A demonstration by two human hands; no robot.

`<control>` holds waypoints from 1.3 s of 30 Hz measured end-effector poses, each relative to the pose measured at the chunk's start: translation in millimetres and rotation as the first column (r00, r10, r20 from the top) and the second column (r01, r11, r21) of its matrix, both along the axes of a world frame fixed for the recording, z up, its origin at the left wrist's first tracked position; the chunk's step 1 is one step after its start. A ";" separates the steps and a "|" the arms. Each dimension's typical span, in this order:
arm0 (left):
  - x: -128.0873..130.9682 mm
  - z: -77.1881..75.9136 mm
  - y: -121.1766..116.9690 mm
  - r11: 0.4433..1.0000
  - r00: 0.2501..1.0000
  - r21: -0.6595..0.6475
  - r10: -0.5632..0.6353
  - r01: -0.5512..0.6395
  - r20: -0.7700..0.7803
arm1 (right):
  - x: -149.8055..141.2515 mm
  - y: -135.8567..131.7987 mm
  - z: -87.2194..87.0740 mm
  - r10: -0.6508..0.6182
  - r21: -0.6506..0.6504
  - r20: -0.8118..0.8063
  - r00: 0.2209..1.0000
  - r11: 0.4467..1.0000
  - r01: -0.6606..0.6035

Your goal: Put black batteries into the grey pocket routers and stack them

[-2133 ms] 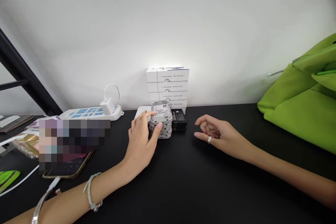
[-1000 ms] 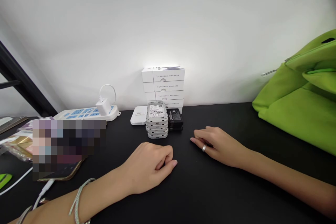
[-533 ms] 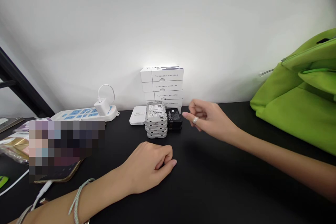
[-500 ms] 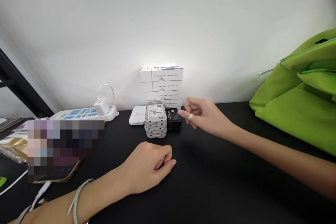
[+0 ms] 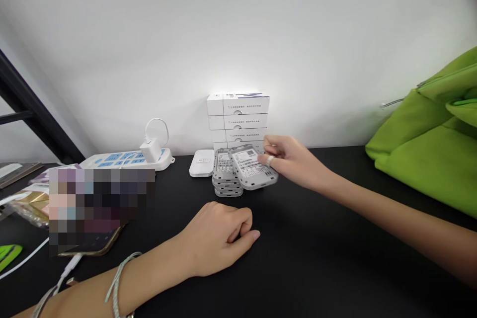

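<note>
My right hand, with a ring on one finger, is shut on a grey rounded-rectangle device with a printed label, held tilted over the right side of a stack of similar grey devices. The held device touches or overlaps that stack and hides the black battery pack behind it. My left hand rests loosely curled on the black table, in front of the stack, holding nothing.
Several white boxes are piled against the wall behind the stack. A flat white device lies to its left. Further left are a power strip with a white charger, and a phone. A green bag sits at right.
My right hand has closed on a grey device and holds it up over the stack, which looks slightly lower. The black pack is now covered. My left hand has barely moved.
</note>
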State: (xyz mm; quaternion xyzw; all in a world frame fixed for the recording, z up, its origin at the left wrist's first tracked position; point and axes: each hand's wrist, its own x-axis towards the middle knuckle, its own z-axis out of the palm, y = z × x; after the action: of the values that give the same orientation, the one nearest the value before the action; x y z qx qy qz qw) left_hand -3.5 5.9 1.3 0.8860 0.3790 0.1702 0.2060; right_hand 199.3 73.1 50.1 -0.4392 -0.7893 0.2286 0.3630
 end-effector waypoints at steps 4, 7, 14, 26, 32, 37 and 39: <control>0.8 2.1 -0.4 0.999 1.000 -0.035 0.006 -0.007 -0.015 | 26.4 -41.2 -12.4 -0.088 0.081 0.073 0.993 0.993 0.083; 3.0 2.5 -3.2 1.000 0.999 -0.012 0.026 -0.027 -0.047 | 35.8 -61.1 -28.7 -0.092 0.052 0.111 0.990 0.995 0.087; 7.4 2.5 -6.7 0.997 0.990 0.023 0.080 -0.078 -0.116 | 29.6 -63.9 -52.4 -0.002 -0.047 0.234 0.972 0.999 0.013; 6.0 2.6 -5.4 0.999 0.993 0.009 0.047 -0.046 -0.105 | 23.7 12.1 -36.2 -0.123 -0.404 -0.201 0.972 0.914 0.033; 5.3 2.1 -4.9 0.999 0.993 -0.022 0.041 -0.044 -0.107 | 13.8 36.4 -42.9 -0.179 -0.566 -0.355 0.918 0.822 -0.058; 4.1 -1.6 -3.6 0.999 0.995 0.019 0.043 -0.041 -0.085 | 27.0 24.7 -42.6 -0.217 -0.594 -0.471 0.855 0.795 -0.125; 4.0 -2.1 -3.6 0.999 0.996 0.025 0.039 -0.037 -0.079 | 32.8 9.8 -41.7 -0.197 -0.588 -0.494 0.847 0.793 -0.159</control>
State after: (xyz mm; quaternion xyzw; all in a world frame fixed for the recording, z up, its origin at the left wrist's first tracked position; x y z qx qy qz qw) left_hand 0.5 2.3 -0.8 0.8871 0.4017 0.1430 0.1768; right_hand 232.1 82.9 8.4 -0.4596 -0.5364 0.5785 0.4079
